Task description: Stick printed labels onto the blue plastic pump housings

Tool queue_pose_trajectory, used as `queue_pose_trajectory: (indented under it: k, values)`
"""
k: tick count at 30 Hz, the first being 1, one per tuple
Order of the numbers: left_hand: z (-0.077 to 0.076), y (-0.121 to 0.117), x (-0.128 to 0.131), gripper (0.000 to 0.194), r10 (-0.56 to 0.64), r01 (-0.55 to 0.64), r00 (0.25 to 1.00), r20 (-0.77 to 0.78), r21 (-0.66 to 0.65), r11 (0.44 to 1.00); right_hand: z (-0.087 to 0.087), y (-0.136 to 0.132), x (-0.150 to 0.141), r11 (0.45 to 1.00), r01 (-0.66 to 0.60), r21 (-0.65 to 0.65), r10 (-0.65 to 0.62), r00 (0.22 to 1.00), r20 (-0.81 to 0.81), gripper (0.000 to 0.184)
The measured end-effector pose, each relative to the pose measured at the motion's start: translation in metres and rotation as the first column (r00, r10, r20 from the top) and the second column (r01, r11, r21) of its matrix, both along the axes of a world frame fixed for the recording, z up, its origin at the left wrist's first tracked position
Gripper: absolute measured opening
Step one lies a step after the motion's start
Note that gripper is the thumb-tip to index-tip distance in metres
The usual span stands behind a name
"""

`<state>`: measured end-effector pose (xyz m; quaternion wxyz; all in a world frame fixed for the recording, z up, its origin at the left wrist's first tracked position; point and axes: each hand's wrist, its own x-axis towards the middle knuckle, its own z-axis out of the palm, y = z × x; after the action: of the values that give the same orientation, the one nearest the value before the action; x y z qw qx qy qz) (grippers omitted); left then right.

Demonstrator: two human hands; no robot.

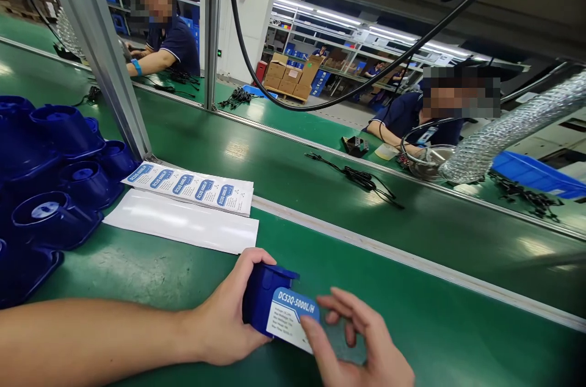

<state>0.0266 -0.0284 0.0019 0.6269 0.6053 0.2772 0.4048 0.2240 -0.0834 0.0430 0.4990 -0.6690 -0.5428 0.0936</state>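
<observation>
Head view: down at six o'clock, the left hand is curled round the blue part, thumb and fingers gripping its left side. The right hand comes in from five o'clock, half open, its thumb on the face of the label, which reads DC52Q-5000L/H and overlaps the blue part's right side. Over at ten o'clock, a printed label sheet lies on the green bench, a blank white strip just beside it. Blue housings crowd nine o'clock; black cable at one.
</observation>
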Motion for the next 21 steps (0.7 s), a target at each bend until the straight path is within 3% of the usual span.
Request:
queue_pose_trajectory:
  k: [2, 9, 13, 16, 21]
  values:
    - [0.000, 0.000, 0.000, 0.081, 0.015, -0.014, 1.000, -0.016, 0.052, 0.999, 0.000, 0.003, 0.007, 0.997, -0.010, -0.079, 0.000, 0.993, -0.121, 0.049]
    - [0.000, 0.000, 0.000, 0.081, 0.055, -0.037, 0.996, -0.065, 0.251, 0.967, -0.022, 0.003, -0.002, 0.953, -0.228, -0.197, 0.148, 0.923, -0.355, 0.047]
    - [-0.002, -0.001, -0.001, 0.079, 0.039, -0.008, 0.996, -0.075, 0.373, 0.928, -0.028, 0.005, -0.008, 0.944, -0.273, -0.183, 0.196, 0.915, -0.352, 0.041]
    - [-0.003, 0.000, 0.000, 0.078, 0.060, -0.027, 0.995, -0.076, 0.376, 0.926, -0.027, 0.007, -0.008, 0.939, -0.290, -0.182, 0.224, 0.923, -0.313, 0.034]
    - [-0.004, 0.000, -0.002, 0.077, 0.070, -0.044, 0.995, -0.067, 0.332, 0.942, -0.029, 0.003, -0.011, 0.915, -0.332, -0.229, 0.257, 0.918, -0.301, 0.054]
